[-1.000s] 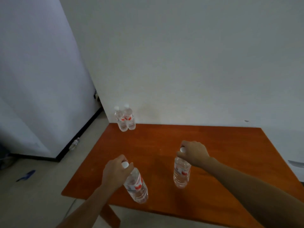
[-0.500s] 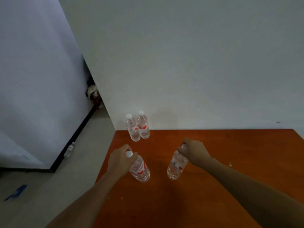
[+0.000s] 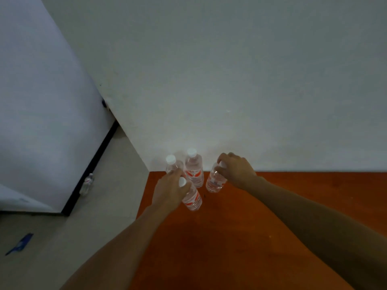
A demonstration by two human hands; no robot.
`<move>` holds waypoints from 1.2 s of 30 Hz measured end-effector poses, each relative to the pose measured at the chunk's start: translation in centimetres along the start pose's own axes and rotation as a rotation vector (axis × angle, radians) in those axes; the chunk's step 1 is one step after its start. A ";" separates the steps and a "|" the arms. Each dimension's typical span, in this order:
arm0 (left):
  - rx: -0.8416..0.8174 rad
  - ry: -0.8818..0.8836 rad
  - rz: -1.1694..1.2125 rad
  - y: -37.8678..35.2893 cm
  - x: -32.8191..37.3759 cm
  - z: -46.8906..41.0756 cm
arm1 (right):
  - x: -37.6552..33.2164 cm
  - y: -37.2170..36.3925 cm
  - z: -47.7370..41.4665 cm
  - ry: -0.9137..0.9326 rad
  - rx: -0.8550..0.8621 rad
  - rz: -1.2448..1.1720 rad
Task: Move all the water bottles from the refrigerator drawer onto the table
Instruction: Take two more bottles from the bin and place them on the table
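Two clear water bottles with white caps and red labels stand upright at the far left corner of the orange-brown table (image 3: 272, 216): one at the left (image 3: 172, 164) and one beside it (image 3: 194, 168). My left hand (image 3: 167, 191) grips a third bottle (image 3: 191, 198) by its cap, just in front of those two. My right hand (image 3: 236, 169) holds a fourth bottle (image 3: 215, 180) by its cap, right of the standing pair, near the wall. Whether the held bottles touch the table cannot be told.
A white wall runs behind the table. Left of the table lies pale floor with another bottle (image 3: 87, 184) standing by a black skirting strip, and a blue scrap (image 3: 19, 243) lies nearer to me. A large white panel fills the left side.
Both hands have carried their bottles forward toward the far left corner, up beside the two standing bottles. The view has moved closer to the wall.
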State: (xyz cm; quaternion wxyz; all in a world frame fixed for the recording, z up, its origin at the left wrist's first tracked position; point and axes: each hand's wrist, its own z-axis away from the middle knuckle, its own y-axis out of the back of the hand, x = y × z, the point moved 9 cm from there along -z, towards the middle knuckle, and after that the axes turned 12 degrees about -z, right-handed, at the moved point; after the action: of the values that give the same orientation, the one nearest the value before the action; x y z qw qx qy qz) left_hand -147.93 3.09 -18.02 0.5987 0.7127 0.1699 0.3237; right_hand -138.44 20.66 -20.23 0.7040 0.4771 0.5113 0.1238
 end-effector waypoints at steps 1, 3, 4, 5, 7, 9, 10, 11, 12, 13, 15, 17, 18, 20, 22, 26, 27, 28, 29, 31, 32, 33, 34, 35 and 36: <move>-0.008 -0.006 -0.011 -0.5 -0.1 -0.8 | -0.1 -0.3 -1.2 0.008 -0.013 0.021; -0.019 -0.009 -0.033 -1.3 -0.2 -2.1 | -0.2 -0.8 -3.1 0.028 -0.040 0.057; -0.023 -0.009 -0.040 -1.6 -0.3 -2.6 | -0.3 -1.0 -3.9 0.042 -0.047 0.065; -0.025 -0.008 -0.045 -1.9 -0.3 -3.1 | -0.4 -1.1 -4.5 0.055 -0.053 0.069; -0.028 -0.003 -0.020 -2.5 -0.7 -3.9 | -0.5 -1.4 -5.3 0.076 -0.055 0.060; -0.026 0.002 0.043 -2.8 -1.0 -4.3 | -0.8 -1.8 -5.5 0.093 -0.055 0.013; -0.026 0.001 0.074 -3.0 -1.2 -4.4 | -1.0 -1.9 -5.4 0.103 -0.054 -0.015; -0.034 -0.003 0.095 -3.1 -1.2 -4.4 | -1.2 -2.1 -5.3 0.112 -0.056 -0.038; -0.043 -0.011 0.103 -3.1 -1.1 -4.3 | -1.3 -2.3 -5.1 0.117 -0.061 -0.054; -0.053 -0.020 0.103 -3.2 -1.1 -4.1 | -1.3 -2.3 -4.9 0.112 -0.069 -0.067; -0.068 -0.028 0.107 -3.3 -1.1 -3.7 | -0.9 -2.2 -4.3 0.084 -0.085 -0.080; -0.066 -0.024 0.092 -2.9 -1.1 -3.0 | -0.4 -1.7 -3.3 0.033 -0.092 -0.076; -0.056 -0.021 0.075 -2.4 -1.0 -2.6 | -0.2 -1.3 -2.6 0.006 -0.086 -0.068; -0.016 -0.025 0.039 -1.2 -0.8 -1.8 | 0.4 -0.4 -0.8 -0.045 -0.060 -0.055; 0.021 -0.052 0.013 0.3 -0.1 -0.6 | 1.0 0.7 1.4 -0.106 -0.027 -0.057; 0.024 -0.160 -0.024 2.0 2.3 2.6 | 2.1 2.4 8.0 -0.225 -0.012 -0.054; 0.000 -0.195 -0.029 2.0 3.0 3.7 | 2.3 2.6 10.1 -0.248 -0.021 -0.050; -0.026 -0.232 -0.029 1.8 3.9 5.0 | 2.5 2.6 12.5 -0.273 -0.028 -0.054; -0.054 -0.268 -0.030 1.6 4.7 6.5 | 2.8 2.7 15.0 -0.299 -0.031 -0.060; -0.105 -0.330 -0.038 0.9 6.6 9.6 | 3.6 2.6 20.2 -0.353 -0.033 -0.061; -0.127 -0.363 -0.043 0.5 7.7 11.3 | 4.0 2.6 23.0 -0.380 -0.037 -0.059; -0.149 -0.401 -0.049 0.1 8.9 13.0 | 4.4 2.7 25.6 -0.404 -0.043 -0.059; -0.171 -0.444 -0.054 -0.3 10.3 14.6 | 4.8 2.9 28.3 -0.429 -0.044 -0.062; -0.194 -0.487 -0.064 -0.6 11.8 16.1 | 5.2 3.3 30.8 -0.458 -0.037 -0.067; -0.213 -0.534 -0.078 -0.8 13.4 17.6 | 5.6 4.0 33.5 -0.491 -0.024 -0.071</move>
State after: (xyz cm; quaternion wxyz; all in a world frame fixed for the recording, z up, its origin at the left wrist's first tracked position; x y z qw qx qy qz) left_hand -126.28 -1.36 -16.62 0.7057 0.6987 -0.0014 0.1177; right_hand -106.62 8.21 -19.69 0.8167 0.4663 0.3397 -0.0148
